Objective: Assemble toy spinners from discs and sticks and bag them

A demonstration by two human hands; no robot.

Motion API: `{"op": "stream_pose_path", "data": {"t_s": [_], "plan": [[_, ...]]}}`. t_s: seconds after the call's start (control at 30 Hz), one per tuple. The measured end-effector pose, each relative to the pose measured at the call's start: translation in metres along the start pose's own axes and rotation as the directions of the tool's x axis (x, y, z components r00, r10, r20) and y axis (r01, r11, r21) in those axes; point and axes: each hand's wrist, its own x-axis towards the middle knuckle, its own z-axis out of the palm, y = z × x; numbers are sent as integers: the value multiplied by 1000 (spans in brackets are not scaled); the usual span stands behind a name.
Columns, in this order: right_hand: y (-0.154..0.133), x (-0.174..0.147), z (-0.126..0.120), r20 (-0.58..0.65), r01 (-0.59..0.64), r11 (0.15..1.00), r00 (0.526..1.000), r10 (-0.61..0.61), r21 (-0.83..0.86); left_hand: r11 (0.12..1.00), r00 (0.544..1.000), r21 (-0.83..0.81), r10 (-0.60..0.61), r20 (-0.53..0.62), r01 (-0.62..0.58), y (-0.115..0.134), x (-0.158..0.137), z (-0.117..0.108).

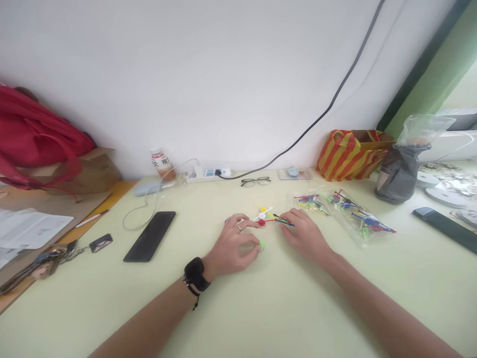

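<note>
Several coloured plastic pointers with round hubs and arrow tips lie in a small cluster on the table. Among them are a white pointer (262, 216), a red pointer (262, 223) and a blue pointer (286, 222). My left hand (238, 243) pinches a small green round piece (262, 245) between thumb and forefinger, while another finger reaches to the red hub. On the other side, my right hand (303, 233) has its fingers closed at the tip end of the blue pointer, partly hiding the pointers there.
Clear plastic bags (363, 221) of pointers lie to the right, near a striped bag (346, 154) and a grey bag (398, 171). Eyeglasses (255, 182) and a power strip (212, 174) sit by the wall. A black phone (149, 236) and a bottle (162, 165) are at left.
</note>
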Motion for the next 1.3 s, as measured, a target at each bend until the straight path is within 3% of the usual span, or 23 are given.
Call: {"op": "stream_pose_path", "data": {"t_s": [0.2,0.5,0.87,1.07,1.17,1.23,1.3], "plan": [[27,4,2,-4,-36,997,999,35,-75,999,1000,-52,16,27,-15,5,0,1],[25,13,15,-58,-2,998,998,-2,-62,999,997,-27,40,62,-38,4,1,2],[27,10,-4,-146,-70,996,987,61,-56,1000,999,-19,8,39,-7,2,1,4],[6,10,-15,-119,-41,959,990,77,280,999,999,24,-31,6,31,0,2,5],[-17,4,-16,27,-58,879,998,51,473,997,996,-10,-81,-46,81,3,3,2],[-31,0,-12,163,-88,813,987,-9,576,994,992,-56,-99,-80,95,5,3,0],[-41,-4,-5,226,-111,758,973,-48,642,993,995,-97,-80,-64,73,5,3,0]]}}
